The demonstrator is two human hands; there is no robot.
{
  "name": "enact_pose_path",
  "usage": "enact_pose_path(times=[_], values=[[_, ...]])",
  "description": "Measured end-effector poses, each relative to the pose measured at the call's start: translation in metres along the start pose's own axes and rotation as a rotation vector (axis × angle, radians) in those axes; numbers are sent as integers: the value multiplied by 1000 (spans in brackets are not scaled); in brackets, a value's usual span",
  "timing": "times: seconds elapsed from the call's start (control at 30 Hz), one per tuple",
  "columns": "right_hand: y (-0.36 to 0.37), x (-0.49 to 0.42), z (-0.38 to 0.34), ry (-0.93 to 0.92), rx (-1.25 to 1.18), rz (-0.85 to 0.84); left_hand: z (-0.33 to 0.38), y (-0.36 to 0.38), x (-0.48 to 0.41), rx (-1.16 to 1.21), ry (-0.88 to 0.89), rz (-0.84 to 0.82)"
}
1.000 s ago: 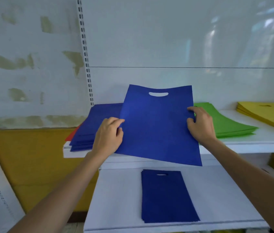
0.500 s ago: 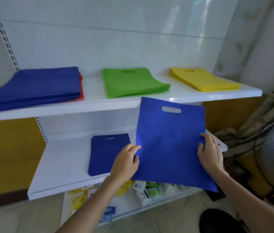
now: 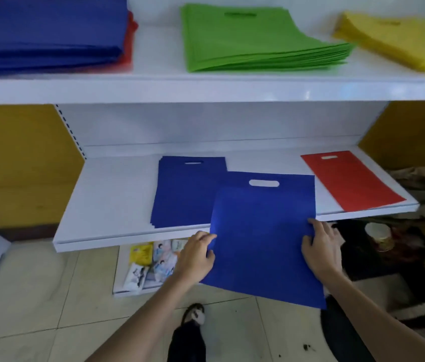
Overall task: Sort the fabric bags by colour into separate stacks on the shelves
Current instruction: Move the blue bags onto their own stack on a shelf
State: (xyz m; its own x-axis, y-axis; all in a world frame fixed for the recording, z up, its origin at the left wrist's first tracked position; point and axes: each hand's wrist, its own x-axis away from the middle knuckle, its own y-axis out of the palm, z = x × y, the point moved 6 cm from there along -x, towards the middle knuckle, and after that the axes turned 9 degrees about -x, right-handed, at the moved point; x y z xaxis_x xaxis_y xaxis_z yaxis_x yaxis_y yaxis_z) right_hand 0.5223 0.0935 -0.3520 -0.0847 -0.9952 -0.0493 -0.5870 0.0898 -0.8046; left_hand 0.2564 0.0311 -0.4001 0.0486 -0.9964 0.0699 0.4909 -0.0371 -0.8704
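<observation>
Fingers (image 3: 206,237) at edges of blue bag (image 3: 263,231)

- blue bag (image 3: 263,239): flat, slot far end, held by both side edges, overlapping blue stack (image 3: 185,194) on lower shelf (image 3: 112,205)
- red bag (image 3: 349,178): single, flat, lower shelf's right end
- upper shelf (image 3: 154,87): blue pile (image 3: 46,35) over red pile (image 3: 129,52); green stack (image 3: 253,40); yellow stack (image 3: 399,40)

The held blue bag (image 3: 263,236) hides the right front corner of the lower blue stack (image 3: 185,192). Only a sliver of the red bags (image 3: 129,48) shows under the upper blue stack (image 3: 46,35), itself cropped top and left. Print on the packets (image 3: 154,259) is unreadable.
</observation>
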Motion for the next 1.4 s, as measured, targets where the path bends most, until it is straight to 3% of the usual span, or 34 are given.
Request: enact_pose_path(times=[0.17,0.37,0.43,0.6,0.8,0.93,1.1,1.27,1.4], values=[[99,-61,-52,-106,29,-186,-83,-19,-45,-29,-145,35],[196,-126,-117,-188,26,-247,-167,-44,-107,-123,-258,146],[222,-142,-124,-192,110,-314,-184,-40,-124,-188,-283,79],[256,-153,-109,5,367,-505,-194,-30,-145,-377,-402,-136],[202,-125,-108,-15,148,-352,-154,-55,-123,-256,-395,-36],[139,-85,-107,0,-37,-299,-99,-68,-89,-223,-248,15],[46,-32,-113,-123,-156,-146,-16,-85,-32,-176,-52,51],[-54,-3,-143,-252,-320,110,57,-136,7,-113,97,140],[-108,4,-193,-353,-390,216,97,-198,21,-70,211,259]])
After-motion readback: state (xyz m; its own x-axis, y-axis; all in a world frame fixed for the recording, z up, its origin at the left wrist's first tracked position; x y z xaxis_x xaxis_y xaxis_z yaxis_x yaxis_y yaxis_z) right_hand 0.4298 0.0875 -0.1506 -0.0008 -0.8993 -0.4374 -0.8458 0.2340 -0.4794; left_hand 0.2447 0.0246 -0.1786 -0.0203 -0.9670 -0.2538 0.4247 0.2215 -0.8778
